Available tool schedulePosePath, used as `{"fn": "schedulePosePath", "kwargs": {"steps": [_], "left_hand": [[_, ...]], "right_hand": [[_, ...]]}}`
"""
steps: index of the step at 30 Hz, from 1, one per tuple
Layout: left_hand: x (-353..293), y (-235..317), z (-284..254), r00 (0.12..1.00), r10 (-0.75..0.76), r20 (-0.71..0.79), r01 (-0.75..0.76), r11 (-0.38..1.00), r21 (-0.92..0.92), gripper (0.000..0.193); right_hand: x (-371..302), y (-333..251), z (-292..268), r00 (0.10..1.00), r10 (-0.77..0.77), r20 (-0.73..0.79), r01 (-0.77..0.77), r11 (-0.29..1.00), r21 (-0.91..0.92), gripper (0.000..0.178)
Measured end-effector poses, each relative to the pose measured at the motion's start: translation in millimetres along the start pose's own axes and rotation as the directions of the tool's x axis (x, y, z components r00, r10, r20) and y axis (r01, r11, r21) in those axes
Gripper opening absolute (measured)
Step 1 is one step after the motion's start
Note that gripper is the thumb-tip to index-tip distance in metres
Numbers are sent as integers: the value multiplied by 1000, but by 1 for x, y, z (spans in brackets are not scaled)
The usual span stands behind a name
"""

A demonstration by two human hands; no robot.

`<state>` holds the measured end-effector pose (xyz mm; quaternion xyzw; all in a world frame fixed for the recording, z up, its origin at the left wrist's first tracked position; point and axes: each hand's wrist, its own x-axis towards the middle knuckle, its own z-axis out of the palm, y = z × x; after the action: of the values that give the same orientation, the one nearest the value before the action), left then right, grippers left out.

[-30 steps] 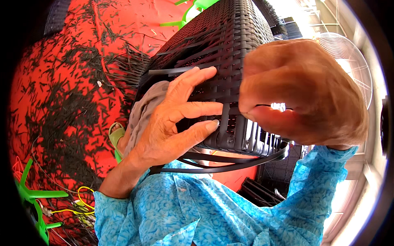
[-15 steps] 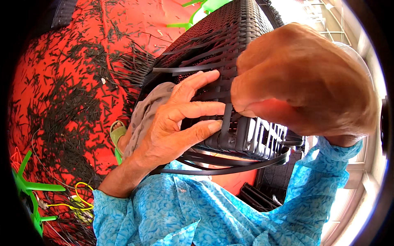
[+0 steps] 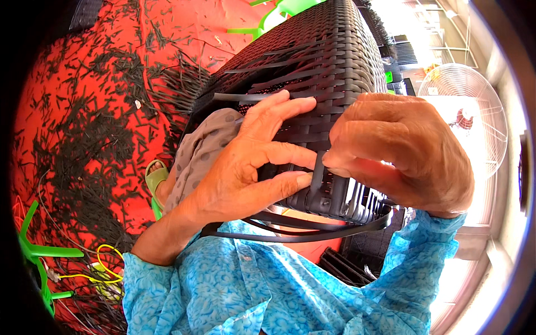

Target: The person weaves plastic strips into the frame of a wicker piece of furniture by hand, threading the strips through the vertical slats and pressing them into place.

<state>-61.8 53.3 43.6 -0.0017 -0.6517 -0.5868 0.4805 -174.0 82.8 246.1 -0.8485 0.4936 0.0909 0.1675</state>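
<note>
A dark woven piece made of flat plastic strips (image 3: 335,67) stands before me, finely woven at the top and partly open at the lower corner. My left hand (image 3: 245,156) lies against its side with the fingers spread. Its thumb and index fingertips touch the edge of a short upright black strip (image 3: 318,174). Beside them, my right hand (image 3: 407,151) is closed in a pinch at the corner, its fingertips at that same strip. Loose strip ends (image 3: 237,97) stick out to the left above my left hand. Long loose black strips (image 3: 312,235) curve below the corner.
Black strip cuttings (image 3: 95,162) litter the red floor covering (image 3: 184,25). Green plastic legs (image 3: 56,253) and a yellow cord (image 3: 100,259) are at lower left. My knee in spotted grey cloth (image 3: 204,139) is beside the weave. A fan (image 3: 466,92) stands at right.
My right hand has come down and toward the left hand, uncovering more of the woven corner and the fan. The left hand has shifted slightly right and remains on the weave.
</note>
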Motion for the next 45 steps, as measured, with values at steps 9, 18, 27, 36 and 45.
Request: {"fn": "schedulePosePath", "kwargs": {"steps": [9,18,27,36,45], "left_hand": [[-3,-11,7,990,-132,-40,101,889,-447,14],[-16,-5,-7,929,-353,-111,169,672,-721,2],[-19,-2,-17,928,-370,26,338,812,-476,4],[-13,-14,-10,972,-234,-37,197,885,-421,15],[-42,-59,-52,831,-534,-157,362,733,-576,19]], "right_hand": [[-5,2,6,988,130,-79,-119,985,127,37],[-22,11,20,967,203,-155,-163,958,235,51],[-30,1,27,964,174,-202,-151,980,128,32],[-30,7,29,972,118,-204,-123,992,-12,50],[-38,10,36,954,136,-268,-151,988,-35,58]]}}
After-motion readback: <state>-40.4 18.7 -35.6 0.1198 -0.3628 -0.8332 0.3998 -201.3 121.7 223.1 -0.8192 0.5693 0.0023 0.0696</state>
